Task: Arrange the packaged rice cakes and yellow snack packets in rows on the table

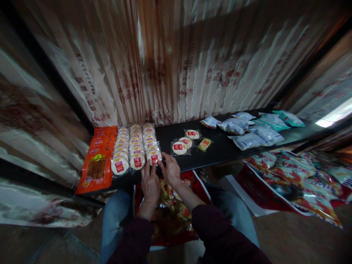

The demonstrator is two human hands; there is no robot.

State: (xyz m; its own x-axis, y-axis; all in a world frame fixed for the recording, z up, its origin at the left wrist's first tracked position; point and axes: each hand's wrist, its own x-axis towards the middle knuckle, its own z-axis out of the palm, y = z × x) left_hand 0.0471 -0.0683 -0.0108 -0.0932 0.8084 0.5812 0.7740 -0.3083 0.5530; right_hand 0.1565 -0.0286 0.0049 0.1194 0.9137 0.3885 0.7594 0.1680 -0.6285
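Three columns of overlapping round white crackers in clear wrappers lie on the black shelf (198, 158). At the front end of the right column, my left hand (150, 183) and my right hand (171, 169) touch the nearest wrapped cracker (154, 157), fingertips on its lower and right edges. Orange packets (96, 159) overlap left of the columns. To the right lie a few loose wrapped crackers (179, 147) and a small yellow packet (205, 144). Below my hands, a red bag (203, 187) between my knees holds several small packets.
White packets (247, 141) and teal-and-white packets (288, 118) lie at the shelf's right part. A second red bag (249, 183) of larger packets stands at the lower right. Printed plastic sheeting (165, 55) hangs behind the shelf.
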